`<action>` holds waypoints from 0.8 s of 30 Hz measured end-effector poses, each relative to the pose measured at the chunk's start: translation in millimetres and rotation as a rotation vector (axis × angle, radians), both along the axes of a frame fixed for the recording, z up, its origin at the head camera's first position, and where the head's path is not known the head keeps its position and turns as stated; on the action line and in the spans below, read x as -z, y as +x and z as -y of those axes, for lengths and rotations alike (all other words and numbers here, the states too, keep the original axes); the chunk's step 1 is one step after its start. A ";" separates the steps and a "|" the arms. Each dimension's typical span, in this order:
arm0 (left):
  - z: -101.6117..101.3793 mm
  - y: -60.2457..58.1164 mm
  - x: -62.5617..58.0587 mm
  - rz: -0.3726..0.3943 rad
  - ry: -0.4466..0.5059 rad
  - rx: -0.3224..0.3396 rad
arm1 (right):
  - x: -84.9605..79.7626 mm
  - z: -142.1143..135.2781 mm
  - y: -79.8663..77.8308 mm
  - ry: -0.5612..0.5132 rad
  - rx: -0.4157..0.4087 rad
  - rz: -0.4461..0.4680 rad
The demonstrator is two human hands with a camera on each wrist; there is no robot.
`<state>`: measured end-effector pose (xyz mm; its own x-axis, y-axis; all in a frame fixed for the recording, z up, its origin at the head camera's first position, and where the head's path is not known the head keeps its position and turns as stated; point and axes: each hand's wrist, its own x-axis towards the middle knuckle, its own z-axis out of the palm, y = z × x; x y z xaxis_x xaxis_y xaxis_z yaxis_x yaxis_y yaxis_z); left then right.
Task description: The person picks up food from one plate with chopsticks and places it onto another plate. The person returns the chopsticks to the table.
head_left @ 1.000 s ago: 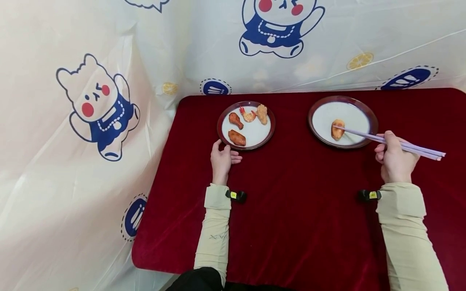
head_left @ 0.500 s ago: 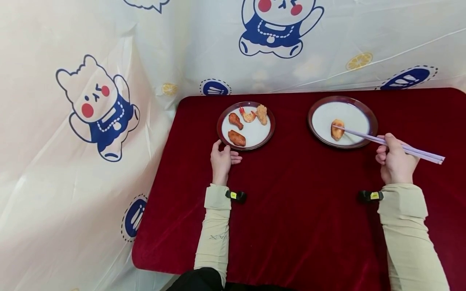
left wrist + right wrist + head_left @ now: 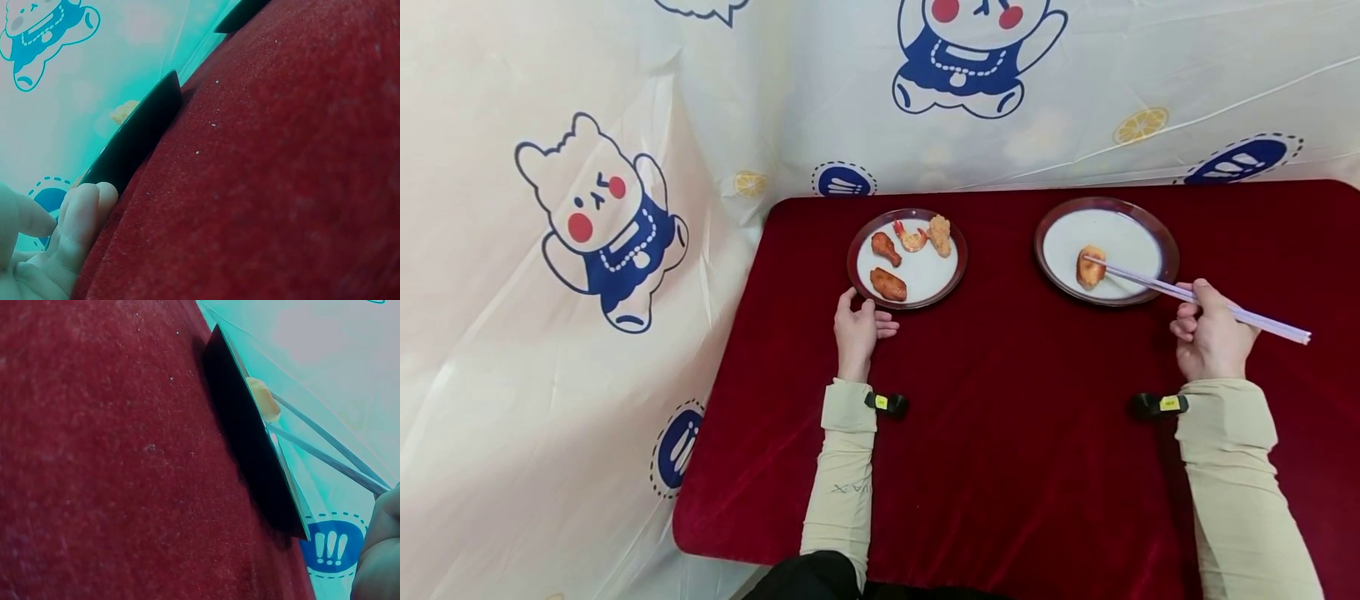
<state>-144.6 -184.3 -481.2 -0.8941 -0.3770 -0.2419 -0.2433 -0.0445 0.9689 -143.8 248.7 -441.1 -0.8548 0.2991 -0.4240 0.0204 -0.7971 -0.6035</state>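
Note:
In the head view, my right hand [image 3: 1214, 333] holds a pair of pale purple chopsticks [image 3: 1270, 323]. Their tips meet a golden-brown oval piece of food [image 3: 1091, 267] on the right plate [image 3: 1170, 250], white with a brown rim. From the right wrist view, the chopsticks [image 3: 331, 460] reach the food piece [image 3: 264, 400] above the plate's dark side. My left hand [image 3: 856, 332] touches the near left rim of the left plate [image 3: 925, 287] with its fingers extended. That plate bears a drumstick [image 3: 886, 248], a chicken wing [image 3: 888, 284], a shrimp [image 3: 911, 237] and a breaded piece [image 3: 939, 236].
A dark red velvet cloth [image 3: 1000, 400] covers the table beneath both plates. Behind and to the left hangs a pale curtain [image 3: 722, 108] with cartoon prints. The two plates stand apart near the far table edge.
The food piece on the right plate has shifted slightly left with the chopstick tips. My right hand has also moved a little left, and the chopsticks' rear ends lie closer together. My left hand stays put.

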 end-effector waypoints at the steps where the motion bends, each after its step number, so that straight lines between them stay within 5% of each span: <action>1: 0.3 -1.2 4.1 -0.007 -0.002 -0.003 | 0.3 0.0 0.0 -0.001 0.001 -0.001; 24: 0.9 -1.8 2.0 0.014 0.001 0.007 | -0.9 6.8 1.6 -0.050 0.016 0.004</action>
<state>-146.4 -185.2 -483.2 -0.8932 -0.3708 -0.2545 -0.2570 -0.0436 0.9654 -142.2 242.0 -440.2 -0.8482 0.2913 -0.4423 0.0096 -0.8266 -0.5627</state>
